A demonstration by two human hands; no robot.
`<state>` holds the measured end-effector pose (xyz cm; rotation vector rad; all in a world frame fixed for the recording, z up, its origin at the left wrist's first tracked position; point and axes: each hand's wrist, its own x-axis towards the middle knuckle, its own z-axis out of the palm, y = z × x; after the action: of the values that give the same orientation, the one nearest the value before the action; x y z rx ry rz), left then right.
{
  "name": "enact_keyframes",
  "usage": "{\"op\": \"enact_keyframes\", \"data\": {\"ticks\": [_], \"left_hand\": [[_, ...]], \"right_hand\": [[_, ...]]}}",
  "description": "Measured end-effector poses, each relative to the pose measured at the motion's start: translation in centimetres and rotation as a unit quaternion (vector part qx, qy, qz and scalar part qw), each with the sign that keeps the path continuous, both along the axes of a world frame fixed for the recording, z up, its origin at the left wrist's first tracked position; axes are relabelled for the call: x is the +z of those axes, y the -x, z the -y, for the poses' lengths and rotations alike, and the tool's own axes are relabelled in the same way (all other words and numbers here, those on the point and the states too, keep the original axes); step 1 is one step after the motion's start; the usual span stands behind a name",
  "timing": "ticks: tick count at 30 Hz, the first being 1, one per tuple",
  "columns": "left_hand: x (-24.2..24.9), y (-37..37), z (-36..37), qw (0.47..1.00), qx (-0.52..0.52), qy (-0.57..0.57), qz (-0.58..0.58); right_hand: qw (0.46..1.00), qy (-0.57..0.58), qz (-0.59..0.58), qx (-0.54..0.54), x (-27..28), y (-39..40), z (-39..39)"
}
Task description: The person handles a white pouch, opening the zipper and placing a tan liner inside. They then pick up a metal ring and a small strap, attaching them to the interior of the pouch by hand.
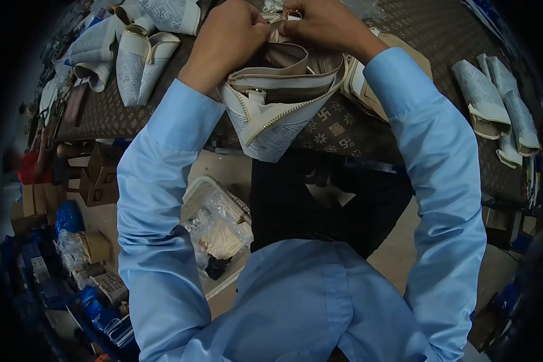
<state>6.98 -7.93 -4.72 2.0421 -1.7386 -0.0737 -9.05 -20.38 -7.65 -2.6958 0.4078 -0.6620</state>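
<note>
no legible text, swastika motifs (324,114) on tablecloth (368,142)

glossy light-blue shirt (289,295) | long sleeves (154,193), wide cuffs (398,81) | dark trousers (283,205)

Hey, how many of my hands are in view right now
2: left hand and right hand, side by side at the far end of the bag. Some fingers are hidden.

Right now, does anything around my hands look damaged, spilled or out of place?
Nothing looks plainly spilled or damaged. The bag gapes open and juts past the edge of the table, but your left hand and right hand are at its far end, so that seems ordinary.
</note>
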Motion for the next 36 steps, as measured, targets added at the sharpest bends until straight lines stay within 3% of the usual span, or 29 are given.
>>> {"op": "enact_keyframes", "data": {"ticks": [14, 20, 22, 23, 25, 28, 31, 36], "left_hand": [[-1.2, -0.8, 0.3, 0.997, 0.026, 0.062, 0.027], [2.4, 2.1, -1.8, 0.993, 0.075, -0.079, 0.042], [2.5, 1.5, -2.3, 0.978, -0.032, -0.09, 0.187], [2.7, 1.4, -2.6, 0.978, -0.028, -0.092, 0.188], [3.8, 1.4, -3.1, 0.996, -0.033, -0.065, 0.045], [2.5, 0.6, -3.2, 0.999, 0.038, 0.006, 0.019], [1.5, -0.8, -2.7, 0.999, -0.006, 0.028, 0.017], [0.8, -1.4, -2.9, 0.999, 0.008, 0.043, -0.011]], "right_hand": [[1.0, -0.007, -0.003, 0.015, 0.7, -0.4, -1.7], [0.999, -0.022, 0.003, 0.026, 0.2, -1.2, -0.9], [0.999, -0.028, 0.002, 0.032, 0.0, -1.3, 0.1], [0.999, -0.03, 0.003, 0.036, -0.3, -1.3, 0.3], [0.999, -0.033, 0.011, 0.04, -0.2, -1.4, 0.6], [0.998, -0.039, 0.022, 0.04, 0.0, -1.3, 0.8], [0.998, -0.044, 0.029, 0.039, -0.2, -1.0, 0.9], [0.997, -0.057, 0.031, 0.039, -0.5, -1.3, 1.8]]}}
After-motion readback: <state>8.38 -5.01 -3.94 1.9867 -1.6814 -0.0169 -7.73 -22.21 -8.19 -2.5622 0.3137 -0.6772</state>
